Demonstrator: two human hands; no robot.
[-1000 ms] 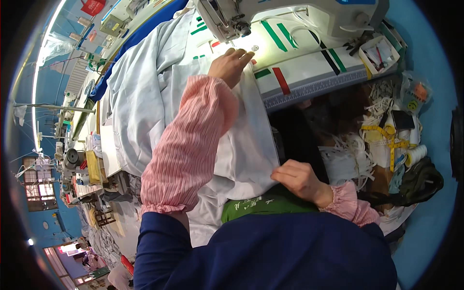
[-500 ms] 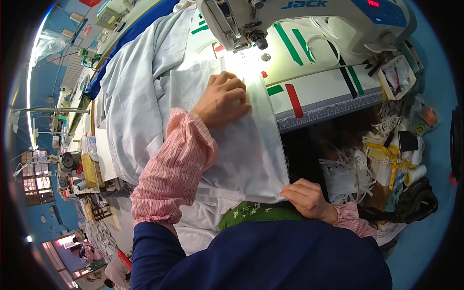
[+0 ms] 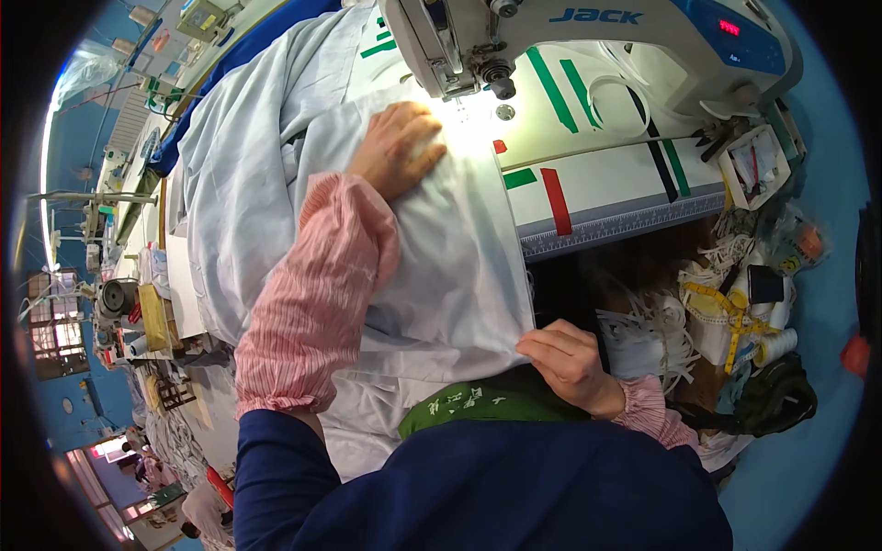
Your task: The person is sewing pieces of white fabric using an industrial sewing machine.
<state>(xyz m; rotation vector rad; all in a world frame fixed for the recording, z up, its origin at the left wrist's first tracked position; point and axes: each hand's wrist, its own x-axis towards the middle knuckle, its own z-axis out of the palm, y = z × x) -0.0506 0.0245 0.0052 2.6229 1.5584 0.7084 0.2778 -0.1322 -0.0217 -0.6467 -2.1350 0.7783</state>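
Observation:
A large piece of pale grey-white cloth (image 3: 441,266) lies over the sewing machine's bed and hangs down toward my lap. My left hand (image 3: 397,150) lies on the cloth just left of the brightly lit needle area, palm down with the fingers reaching forward. Between thumb and fingers, my right hand (image 3: 571,365) pinches the near right corner of the cloth, close to my body. The right edge of the cloth runs fairly straight from that corner up to the sewing machine (image 3: 597,41). Glare hides the needle and presser foot.
Green, red and black tape strips mark the white bed beside a ruler strip (image 3: 625,223). At right stand a small white box (image 3: 755,167) of tools, a yellow measuring tape (image 3: 732,321), thread spools and white scraps. Other machines and people are at far left.
My left hand has moved forward and left over the cloth, its fingers now flatter. The right hand has shifted slightly left and forward, keeping its pinch on the corner.

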